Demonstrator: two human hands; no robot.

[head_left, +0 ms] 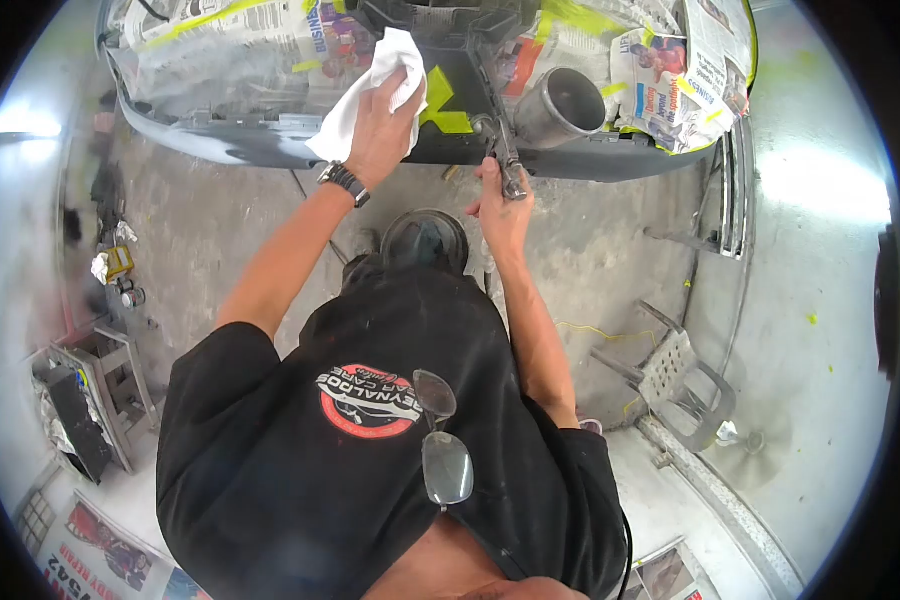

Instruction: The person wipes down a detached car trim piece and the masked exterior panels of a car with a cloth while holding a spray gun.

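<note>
My left hand [382, 135], with a dark watch on its wrist, holds a folded white cloth [355, 112] over the edge of a dark grey bumper [260, 150]. Its fingers are pressed onto the cloth; whether the cloth touches the bumper, I cannot tell. My right hand [505, 205] is closed around the lower part of a metal spray gun [500, 130]. A silver cup [550, 112] sits to the right of the gun's body, its round end towards me. Newspaper sheets [260, 45] and yellow-green tape [448, 108] cover much of the area behind the bumper's edge.
A plastic chair [675, 370] lies at the right on the concrete floor [590, 240], near a yellow cord. Metal rails [738, 190] stand by the right wall. At the left are a grey stand [110, 390] and a small can [133, 297].
</note>
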